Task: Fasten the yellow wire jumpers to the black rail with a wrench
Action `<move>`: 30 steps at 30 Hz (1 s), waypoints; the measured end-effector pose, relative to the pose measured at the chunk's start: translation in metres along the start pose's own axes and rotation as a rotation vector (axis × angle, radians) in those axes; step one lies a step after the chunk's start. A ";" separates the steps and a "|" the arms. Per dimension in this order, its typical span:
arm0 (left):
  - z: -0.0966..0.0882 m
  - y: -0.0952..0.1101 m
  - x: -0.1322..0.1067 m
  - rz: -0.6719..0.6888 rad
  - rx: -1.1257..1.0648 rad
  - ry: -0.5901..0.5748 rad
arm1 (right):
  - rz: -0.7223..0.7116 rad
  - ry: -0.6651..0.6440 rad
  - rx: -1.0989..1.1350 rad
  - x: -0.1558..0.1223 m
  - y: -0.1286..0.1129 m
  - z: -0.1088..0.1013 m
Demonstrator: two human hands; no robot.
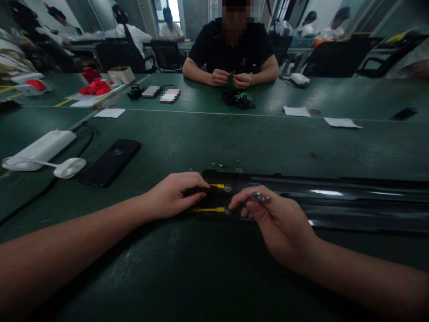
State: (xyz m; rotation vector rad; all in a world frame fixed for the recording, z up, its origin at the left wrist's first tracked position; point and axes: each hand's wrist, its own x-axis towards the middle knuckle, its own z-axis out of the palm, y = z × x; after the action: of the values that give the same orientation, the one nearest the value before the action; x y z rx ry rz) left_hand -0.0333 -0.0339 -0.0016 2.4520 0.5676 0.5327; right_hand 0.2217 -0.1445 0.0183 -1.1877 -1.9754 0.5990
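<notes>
A long, glossy black panel (328, 197) lies lengthwise on the green table, running out of view to the right. My left hand (177, 194) pinches its left end between thumb and fingers. Two yellow wires, an upper yellow wire (216, 186) and a lower yellow wire (209, 209), lead to small round metal ends on the panel. My right hand (284, 219) is closed around a small shiny metal tool (260, 197), mostly hidden in the palm. Its index fingertip is beside the lower wire's end; whether it touches cannot be made out.
A black smartphone (112, 162) and a white power strip (43, 147) with a plugged cable lie at left. Tiny scraps (219, 165) are behind the panel. Across the green table (234, 138), a co-worker (231, 53) handles small parts; paper slips (296, 111) lie nearby.
</notes>
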 end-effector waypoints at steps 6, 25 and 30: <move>0.000 0.001 0.001 0.028 -0.001 0.010 | 0.018 -0.014 0.008 0.001 -0.001 -0.001; -0.001 0.002 0.000 0.003 -0.017 -0.002 | 0.035 0.038 -0.006 -0.001 -0.003 0.001; 0.000 0.001 -0.001 0.003 -0.013 -0.001 | 0.034 0.029 -0.026 -0.001 -0.001 0.001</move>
State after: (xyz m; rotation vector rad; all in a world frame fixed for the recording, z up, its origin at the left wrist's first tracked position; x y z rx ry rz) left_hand -0.0335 -0.0352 -0.0007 2.4416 0.5586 0.5348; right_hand 0.2207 -0.1462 0.0181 -1.2418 -1.9471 0.5717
